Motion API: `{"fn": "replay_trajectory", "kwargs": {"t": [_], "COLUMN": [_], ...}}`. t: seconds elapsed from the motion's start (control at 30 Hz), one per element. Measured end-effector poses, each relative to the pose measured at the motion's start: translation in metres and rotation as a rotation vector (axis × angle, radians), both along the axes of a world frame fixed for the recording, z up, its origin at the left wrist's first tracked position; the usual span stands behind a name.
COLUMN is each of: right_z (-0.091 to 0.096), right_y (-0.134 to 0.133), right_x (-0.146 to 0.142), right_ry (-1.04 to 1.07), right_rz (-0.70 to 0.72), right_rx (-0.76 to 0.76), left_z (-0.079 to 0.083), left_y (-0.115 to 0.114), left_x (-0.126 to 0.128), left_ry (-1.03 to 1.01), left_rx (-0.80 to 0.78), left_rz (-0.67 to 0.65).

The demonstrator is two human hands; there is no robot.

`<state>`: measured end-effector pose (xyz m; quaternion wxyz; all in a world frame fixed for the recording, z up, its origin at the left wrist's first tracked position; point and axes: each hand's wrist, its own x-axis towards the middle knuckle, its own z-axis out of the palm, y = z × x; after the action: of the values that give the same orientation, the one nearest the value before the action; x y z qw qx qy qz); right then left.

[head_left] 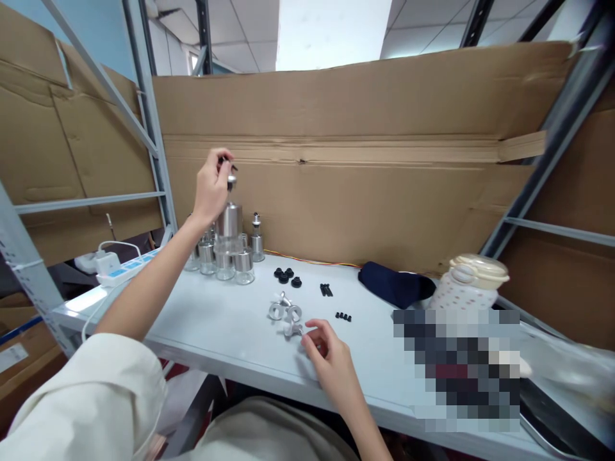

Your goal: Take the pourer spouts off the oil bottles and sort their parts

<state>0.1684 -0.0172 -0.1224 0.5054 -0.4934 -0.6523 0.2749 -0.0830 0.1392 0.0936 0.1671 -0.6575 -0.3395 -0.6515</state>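
Note:
My left hand [212,186] is closed around the black-and-silver top of a steel-sleeved glass dispenser bottle [229,221]. This bottle appears raised above a group of similar bottles [244,266] at the table's back left; its base overlaps them in view. Another bottle with a silver pourer [257,238] stands upright just to the right. Low over the table, my right hand [331,358] has its thumb and index tips apart beside a silver flanged metal piece [293,329]. Whether they touch it is unclear. Several like silver pieces [284,307] lie just behind it.
Black round caps [283,276], short black tubes [326,290] and small black plugs [343,317] lie mid-table. A dark blue cloth [396,285] and dotted white container [466,288] sit right. A power strip [127,269] is left; cardboard [336,205] stands behind.

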Motion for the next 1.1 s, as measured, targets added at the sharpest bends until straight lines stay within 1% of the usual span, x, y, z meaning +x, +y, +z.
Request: {"fn": "replay_trajectory", "kwargs": {"t": [0.03,0.1,0.17,0.23,0.3,0.4,0.47,0.57,0.67,0.73,0.8,0.87,0.93,0.97,1.03,1.1], "right_z": [0.000,0.000,0.000,-0.001,-0.002,-0.002,-0.002,-0.001,0.000,0.001,0.002,0.002,0.002,0.003,0.003,0.003], "right_y": [0.000,0.000,0.001,0.001,0.002,0.003,0.003,0.002,0.001,0.000,0.000,-0.001,-0.001,-0.001,-0.001,-0.001], "right_x": [0.000,0.001,0.001,0.001,0.001,0.000,0.000,0.000,0.000,0.000,0.000,0.000,0.001,0.001,0.001,0.000], "right_ry": [0.002,0.006,0.012,0.016,0.016,0.014,0.008,0.002,0.002,-0.001,-0.009,-0.018,-0.024,-0.024,-0.021,-0.016], "right_rz": [0.007,0.021,0.033,0.041,0.044,0.046,0.046,0.041,0.042,0.043,0.046,0.050,0.059,0.060,0.061,0.061], "right_rx": [-0.011,-0.028,-0.039,-0.050,-0.058,-0.054,-0.053,-0.054,-0.051,-0.056,-0.063,-0.066,-0.065,-0.063,-0.060,-0.057], "left_z": [-0.009,-0.034,-0.060,-0.083,-0.099,-0.113,-0.116,-0.117,-0.112,-0.106,-0.098,-0.092,-0.088,-0.087,-0.087,-0.087], "left_y": [-0.002,-0.002,0.003,0.010,0.018,0.030,0.036,0.040,0.041,0.046,0.058,0.074,0.090,0.097,0.105,0.108], "left_x": [-0.003,-0.008,-0.012,-0.016,-0.018,-0.023,-0.026,-0.029,-0.029,-0.031,-0.036,-0.042,-0.048,-0.049,-0.050,-0.047], "left_ry": [0.021,0.034,0.055,0.126,0.210,0.231,0.210,0.253,0.308,0.241,0.120,0.057,0.069,0.083,0.094,0.087], "left_rx": [-0.070,-0.202,-0.310,-0.389,-0.433,-0.450,-0.446,-0.448,-0.458,-0.453,-0.525,-0.673,-0.805,-0.843,-0.884,-0.872], "left_rz": [-0.003,0.006,0.010,-0.002,0.002,0.042,0.066,0.089,0.128,0.216,0.345,0.430,0.441,0.432,0.416,0.402]}}
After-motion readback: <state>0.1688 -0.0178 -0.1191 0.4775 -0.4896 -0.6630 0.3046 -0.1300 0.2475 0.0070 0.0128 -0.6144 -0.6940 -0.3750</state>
